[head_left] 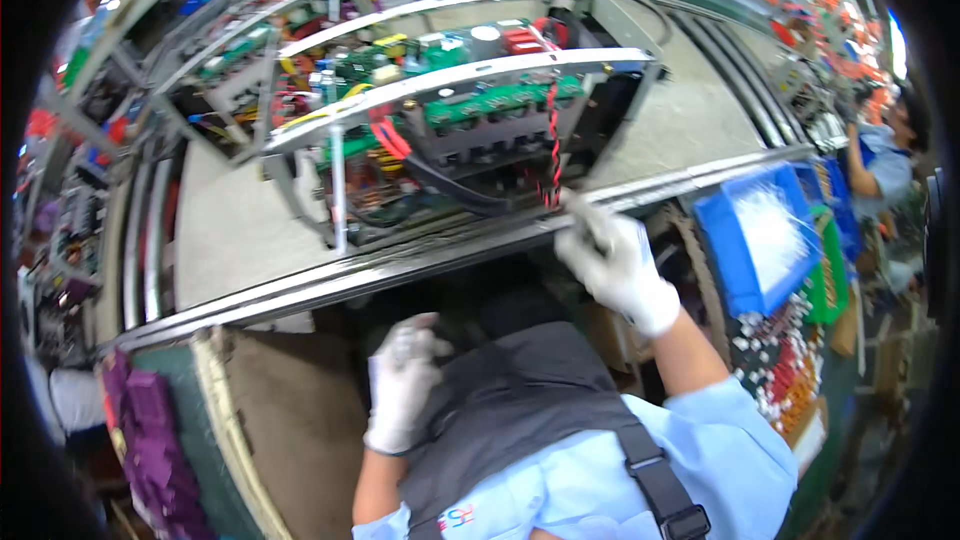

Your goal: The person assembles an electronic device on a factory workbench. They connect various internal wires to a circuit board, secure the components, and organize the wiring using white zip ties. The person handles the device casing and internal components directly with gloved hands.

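Note:
A metal-framed assembly with green circuit boards stands ahead of me on the work line. From its near top bar a twisted red-and-black wire hangs down. My right hand, in a white glove, is raised with curled fingers. Its fingertips are right beside the wire's lower end; blur hides whether they grip it. My left hand, also gloved in white, is closed above my lap at the left; what it holds, if anything, is hidden. Thick black cable with red sleeves curves along the assembly's near side.
A metal rail runs between me and the assembly. To the right sit a blue bin of white pieces, a green bin and scattered small parts. Purple parts lie at left. Another person is at far right.

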The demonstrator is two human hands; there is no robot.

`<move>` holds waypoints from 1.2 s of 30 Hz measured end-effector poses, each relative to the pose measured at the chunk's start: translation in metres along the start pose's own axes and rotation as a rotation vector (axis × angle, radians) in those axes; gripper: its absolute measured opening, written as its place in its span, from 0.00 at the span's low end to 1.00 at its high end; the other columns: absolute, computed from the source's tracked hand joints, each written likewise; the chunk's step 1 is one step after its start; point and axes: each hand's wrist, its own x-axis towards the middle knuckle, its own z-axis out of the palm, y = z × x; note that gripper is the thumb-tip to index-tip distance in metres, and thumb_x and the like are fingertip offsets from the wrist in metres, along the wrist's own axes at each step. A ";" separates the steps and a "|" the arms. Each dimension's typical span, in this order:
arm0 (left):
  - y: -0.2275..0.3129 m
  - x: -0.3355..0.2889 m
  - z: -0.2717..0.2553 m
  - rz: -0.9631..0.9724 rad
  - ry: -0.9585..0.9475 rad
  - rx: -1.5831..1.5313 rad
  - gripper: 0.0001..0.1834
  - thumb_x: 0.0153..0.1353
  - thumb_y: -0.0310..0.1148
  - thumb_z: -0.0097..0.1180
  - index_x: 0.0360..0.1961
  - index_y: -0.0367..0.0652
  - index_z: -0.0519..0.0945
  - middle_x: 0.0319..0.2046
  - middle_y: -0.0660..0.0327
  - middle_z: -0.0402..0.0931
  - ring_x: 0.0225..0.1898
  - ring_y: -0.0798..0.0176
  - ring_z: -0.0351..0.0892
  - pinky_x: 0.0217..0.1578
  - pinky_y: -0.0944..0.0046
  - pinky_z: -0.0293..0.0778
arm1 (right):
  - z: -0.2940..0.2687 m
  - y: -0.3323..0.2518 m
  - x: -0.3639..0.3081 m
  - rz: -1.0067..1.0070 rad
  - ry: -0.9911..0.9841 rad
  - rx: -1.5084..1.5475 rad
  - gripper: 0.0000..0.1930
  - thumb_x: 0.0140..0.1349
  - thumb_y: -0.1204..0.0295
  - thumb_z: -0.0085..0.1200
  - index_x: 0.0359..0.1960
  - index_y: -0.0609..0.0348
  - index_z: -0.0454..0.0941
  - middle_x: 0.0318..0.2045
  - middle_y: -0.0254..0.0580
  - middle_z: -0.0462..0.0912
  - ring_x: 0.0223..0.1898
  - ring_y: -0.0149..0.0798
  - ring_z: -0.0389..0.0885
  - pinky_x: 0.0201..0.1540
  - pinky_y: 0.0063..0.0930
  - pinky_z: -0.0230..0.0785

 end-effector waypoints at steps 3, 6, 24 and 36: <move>-0.010 -0.004 0.045 0.115 -0.256 0.000 0.14 0.61 0.28 0.46 0.45 0.34 0.78 0.27 0.61 0.79 0.23 0.70 0.76 0.24 0.67 0.72 | 0.012 -0.025 -0.031 -0.210 -0.322 0.218 0.30 0.52 0.71 0.64 0.59 0.58 0.71 0.31 0.43 0.80 0.27 0.40 0.80 0.33 0.31 0.74; 0.007 -0.004 0.060 0.103 -0.512 0.324 0.12 0.57 0.24 0.44 0.40 0.33 0.76 0.24 0.55 0.78 0.21 0.62 0.78 0.23 0.60 0.73 | 0.027 -0.012 -0.047 -0.403 -0.281 0.236 0.13 0.55 0.71 0.62 0.42 0.57 0.82 0.29 0.43 0.82 0.30 0.44 0.81 0.36 0.34 0.74; 0.028 -0.018 0.021 0.424 -0.145 0.219 0.19 0.64 0.27 0.47 0.56 0.35 0.75 0.32 0.67 0.77 0.30 0.79 0.69 0.32 0.76 0.68 | 0.009 -0.025 -0.043 0.221 -0.342 0.580 0.07 0.61 0.79 0.57 0.40 0.66 0.82 0.27 0.35 0.84 0.27 0.23 0.80 0.32 0.16 0.73; -0.023 -0.003 0.012 0.728 -0.220 0.433 0.13 0.63 0.34 0.56 0.44 0.38 0.82 0.22 0.66 0.73 0.23 0.75 0.71 0.23 0.71 0.67 | 0.058 -0.028 -0.047 0.176 -0.389 0.471 0.06 0.61 0.77 0.58 0.39 0.65 0.82 0.29 0.39 0.84 0.28 0.26 0.81 0.31 0.20 0.74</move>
